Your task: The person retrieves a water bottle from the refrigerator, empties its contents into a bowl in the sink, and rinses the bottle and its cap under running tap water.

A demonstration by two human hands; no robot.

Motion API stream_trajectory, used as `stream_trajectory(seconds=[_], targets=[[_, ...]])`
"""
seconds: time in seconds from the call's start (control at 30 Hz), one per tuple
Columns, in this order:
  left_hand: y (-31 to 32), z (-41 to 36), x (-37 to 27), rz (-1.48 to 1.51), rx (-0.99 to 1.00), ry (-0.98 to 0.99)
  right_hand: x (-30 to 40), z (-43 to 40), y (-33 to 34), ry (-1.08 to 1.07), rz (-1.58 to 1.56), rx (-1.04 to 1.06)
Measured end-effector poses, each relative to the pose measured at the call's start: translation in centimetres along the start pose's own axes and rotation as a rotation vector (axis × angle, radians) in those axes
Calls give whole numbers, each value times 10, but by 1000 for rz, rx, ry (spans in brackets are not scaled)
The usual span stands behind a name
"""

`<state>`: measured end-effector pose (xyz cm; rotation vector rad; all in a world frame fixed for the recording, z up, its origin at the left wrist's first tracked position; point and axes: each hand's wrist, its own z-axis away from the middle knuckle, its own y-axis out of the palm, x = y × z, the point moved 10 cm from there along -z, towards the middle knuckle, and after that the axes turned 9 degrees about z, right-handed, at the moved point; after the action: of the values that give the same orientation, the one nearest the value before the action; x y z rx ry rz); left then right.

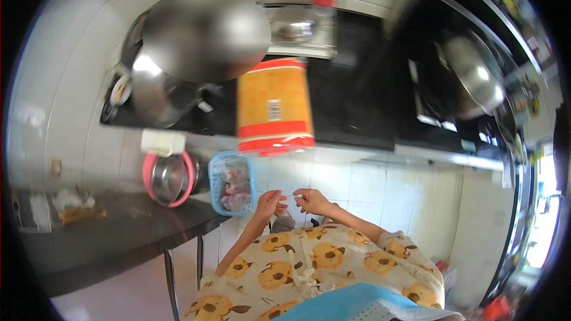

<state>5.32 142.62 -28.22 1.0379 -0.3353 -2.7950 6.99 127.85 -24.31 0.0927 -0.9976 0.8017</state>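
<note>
My left hand (269, 203) is raised in front of my body over the tiled floor, its fingers loosely bent and holding nothing. Facing it from the right, my right hand (312, 202) has curled, parted fingers with nothing seen between them. The hands do not touch. Beyond them, an orange and red plastic package (275, 109) with a barcode lies on the black countertop (352, 111), its near end at the counter's edge. Left of my left hand stands a light blue plastic basket (215, 187) with plastic-wrapped items inside.
A pink-rimmed basin (147, 178) with a metal bowl (168, 176) is beside a dark side table (120, 236). A blurred metal sink (156, 98) lies at the counter's left. On the stove at right sits a metal pot (475, 76). A metal rack (303, 49) stands at the back.
</note>
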Motion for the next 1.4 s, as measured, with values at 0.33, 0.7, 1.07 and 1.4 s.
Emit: stream_trajectory(seconds=[0.33,0.7,1.07,1.4], targets=[[218,19,-2,-427,354,2,-97,140,-111,62,-305,-403],[356,47,40,-771,856,-169,-167,260,-86,270,-729,-896],[402,116,142,-876,1169,-452,-171,322,-13,285,-838,-1284],[457,131,152,-1066,1099,64,-226,447,35,282,-955,-1555]])
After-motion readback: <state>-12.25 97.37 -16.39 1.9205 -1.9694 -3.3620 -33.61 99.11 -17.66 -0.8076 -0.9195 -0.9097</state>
